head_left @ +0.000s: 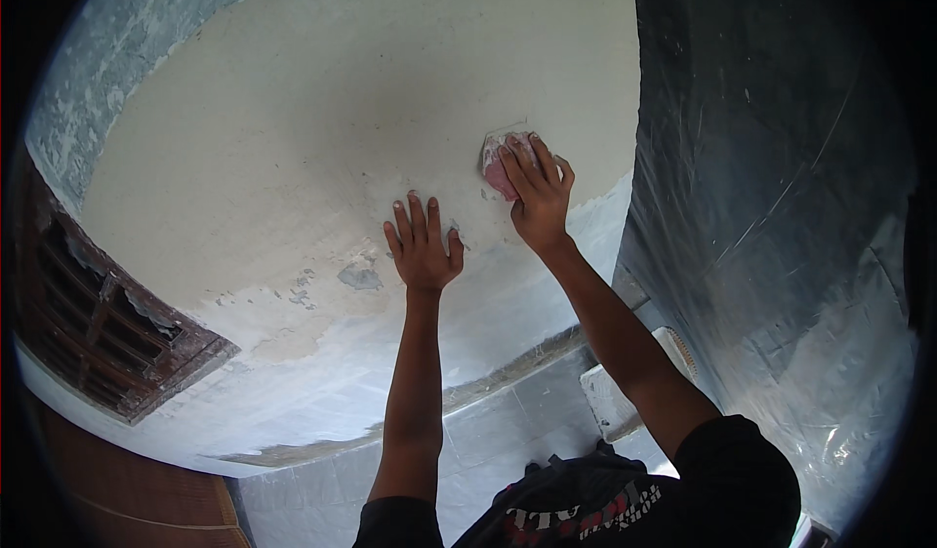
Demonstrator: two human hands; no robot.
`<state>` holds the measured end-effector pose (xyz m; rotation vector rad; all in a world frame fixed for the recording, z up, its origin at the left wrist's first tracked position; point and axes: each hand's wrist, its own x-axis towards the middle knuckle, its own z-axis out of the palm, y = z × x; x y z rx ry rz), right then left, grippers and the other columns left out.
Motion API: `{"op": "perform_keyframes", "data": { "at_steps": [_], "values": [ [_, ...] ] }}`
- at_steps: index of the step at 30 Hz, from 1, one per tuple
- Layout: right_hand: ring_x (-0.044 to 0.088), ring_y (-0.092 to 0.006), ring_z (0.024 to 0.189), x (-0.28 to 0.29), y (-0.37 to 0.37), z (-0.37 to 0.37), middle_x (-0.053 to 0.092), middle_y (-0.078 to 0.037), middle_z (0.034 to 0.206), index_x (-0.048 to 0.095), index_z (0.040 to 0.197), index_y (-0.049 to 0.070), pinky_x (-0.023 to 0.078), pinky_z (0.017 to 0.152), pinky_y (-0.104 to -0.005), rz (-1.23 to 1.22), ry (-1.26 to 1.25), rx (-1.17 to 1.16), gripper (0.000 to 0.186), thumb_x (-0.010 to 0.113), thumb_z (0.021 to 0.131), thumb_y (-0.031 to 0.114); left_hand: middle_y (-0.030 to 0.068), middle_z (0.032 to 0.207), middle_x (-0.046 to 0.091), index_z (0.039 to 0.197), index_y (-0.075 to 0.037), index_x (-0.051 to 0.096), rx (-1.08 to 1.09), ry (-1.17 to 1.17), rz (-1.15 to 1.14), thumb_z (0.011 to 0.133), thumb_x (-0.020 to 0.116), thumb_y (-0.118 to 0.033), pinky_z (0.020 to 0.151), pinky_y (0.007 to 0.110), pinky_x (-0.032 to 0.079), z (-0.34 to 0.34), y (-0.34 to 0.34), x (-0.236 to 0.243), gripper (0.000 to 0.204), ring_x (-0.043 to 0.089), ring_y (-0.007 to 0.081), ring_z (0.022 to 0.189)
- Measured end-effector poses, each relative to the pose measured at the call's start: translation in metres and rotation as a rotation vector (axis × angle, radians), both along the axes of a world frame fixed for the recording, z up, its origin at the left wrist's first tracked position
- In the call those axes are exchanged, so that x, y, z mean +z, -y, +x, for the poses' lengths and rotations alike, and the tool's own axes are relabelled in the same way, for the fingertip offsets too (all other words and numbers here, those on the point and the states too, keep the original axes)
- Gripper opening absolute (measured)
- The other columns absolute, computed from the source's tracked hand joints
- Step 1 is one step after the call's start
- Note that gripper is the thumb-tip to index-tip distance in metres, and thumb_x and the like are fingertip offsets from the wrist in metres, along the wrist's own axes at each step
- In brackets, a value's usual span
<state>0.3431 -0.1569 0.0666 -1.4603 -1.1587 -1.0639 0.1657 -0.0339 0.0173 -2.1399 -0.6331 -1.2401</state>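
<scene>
Blk shirt [737,475] up close, R hand [543,197] on pink pad [499,165]

On my remote feed, shirt sits nearest cam, well below pad. R hand has pad pressed to the wall [293,99], fingers curved over it w/ small gaps btwn; pink shows on pad's left side, whitish smears up top. Can't tell pad's material. L hand [422,255] is lower-left of pad, palm-side to the wall, fingers & thumb spread wide. Grey patch [361,277] w/ flaked edges sits farther lower-left of pad. Brown window grille [112,328]: far lower-left of pad. Dark plastic sheet [742,148]: right of pad. White rectangular thing [607,402]: well below pad & a bit right, partly behind R forearm.
</scene>
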Motion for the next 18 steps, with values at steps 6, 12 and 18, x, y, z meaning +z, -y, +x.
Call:
{"op": "perform_keyframes", "data": {
  "at_steps": [6,12,18],
  "values": [
    [0.050,-0.0245,0.134,-0.033,0.016,-0.013,0.062,0.000,0.136,0.063,0.129,0.014,0.023,0.108,-0.0465,-0.073,-0.009,0.035,0.064,0.061,0.070,-0.010,0.0224,0.159,0.032,0.145,-0.005,0.047,0.009,0.012,0.017,0.094,0.045,-0.039,0.121,0.056,0.005,-0.001,-0.002,0.003,0.061,0.020,0.0416,0.150],
    [0.049,-0.0246,0.134,0.038,0.005,0.000,0.061,-0.001,0.137,0.062,0.130,0.015,0.025,0.107,-0.0470,0.057,-0.007,-0.009,0.066,0.060,0.070,-0.011,0.0219,0.159,0.031,0.146,-0.005,0.045,0.004,0.008,0.012,0.094,0.046,-0.039,0.121,0.056,0.005,0.005,0.000,0.001,0.062,0.020,0.0411,0.151],
    [0.052,-0.0269,0.133,-0.073,0.025,-0.028,0.064,-0.003,0.133,0.064,0.127,0.011,0.026,0.106,-0.0448,-0.167,-0.034,0.095,0.063,0.060,0.069,-0.013,0.0219,0.159,0.031,0.145,-0.005,0.047,0.021,0.003,0.009,0.093,0.047,-0.040,0.121,0.056,0.004,0.000,0.003,0.001,0.062,0.020,0.0410,0.151]
  ]
}}
